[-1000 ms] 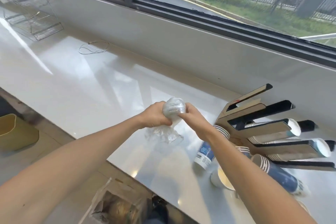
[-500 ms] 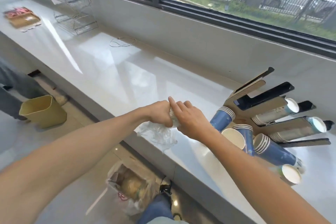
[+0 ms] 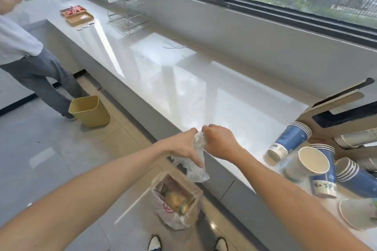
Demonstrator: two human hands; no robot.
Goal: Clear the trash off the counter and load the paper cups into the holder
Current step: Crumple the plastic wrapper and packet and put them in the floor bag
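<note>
Crumpled clear plastic wrap (image 3: 196, 161) is pinched between both hands, just off the counter's (image 3: 183, 87) front edge, above an open bag (image 3: 176, 199) on the floor. Left hand (image 3: 184, 146) is closed on its lower part, right hand (image 3: 220, 141) fisted on the top; fingertips mostly hidden. Paper cups (image 3: 289, 140) lie tipped at the counter's right end beside the holder (image 3: 338, 112), which is cut off by the frame. Both forearms reach forward, wrists nearly touching.

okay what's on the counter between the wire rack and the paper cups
In the head view, only a thin loop of wire lies between the wire rack and the paper cups; the rest of that counter stretch is bare.
</note>
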